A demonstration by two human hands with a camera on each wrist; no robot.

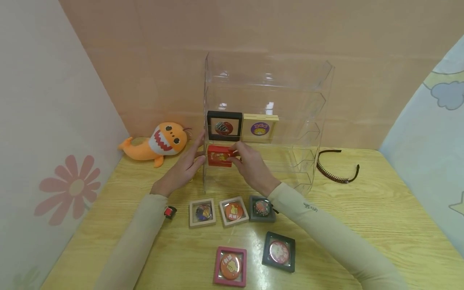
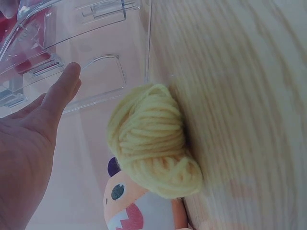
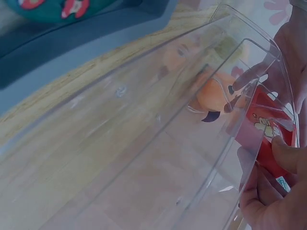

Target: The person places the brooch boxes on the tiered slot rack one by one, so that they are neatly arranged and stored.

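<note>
My right hand (image 1: 251, 166) pinches the right edge of a small red box (image 1: 218, 156) with a gold picture on its front. The box sits at the left end of a lower tier of a clear acrylic display rack (image 1: 290, 85). In the right wrist view, thumb and fingers lie on opposite sides of the red box (image 3: 268, 132). My left hand (image 1: 184, 166) rests against the rack's left side, its fingers extended. One tier up stand a black frame (image 1: 224, 137) and a cream frame (image 1: 250, 129) with a purple badge.
In front of the rack lie several framed badges, including a pink frame (image 1: 243, 268) and a dark frame (image 1: 291, 253). An orange plush shark (image 1: 143, 151) is at the left, a ball of yellow yarn (image 2: 148, 139) by the rack, a dark headband (image 1: 331, 176) at the right.
</note>
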